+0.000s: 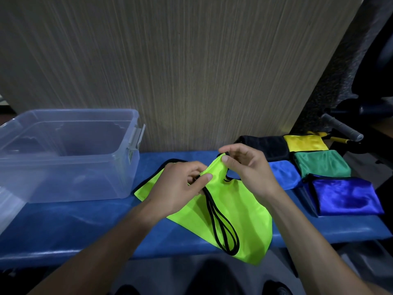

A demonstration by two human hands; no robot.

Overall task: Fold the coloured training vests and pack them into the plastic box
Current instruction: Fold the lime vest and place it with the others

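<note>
The lime vest [238,201] looks thin, light and slippery — limp cloth that will likely slump and slide unless held at its bound edges. The black-trimmed shoulder straps seem the surest hold, and both hands are there: the left hand [180,186] pinches one strap, the right hand [244,165] pinches the other, lifted slightly. The vest is bright yellow-green with black edging, lying on the blue bench [85,226] and hanging over its front edge — between the clear plastic box [63,156] and the folded vests [323,167].

Blue bench [63,226] — plastic box [70,158], lime vest [248,209], folded vests [323,165].
</note>
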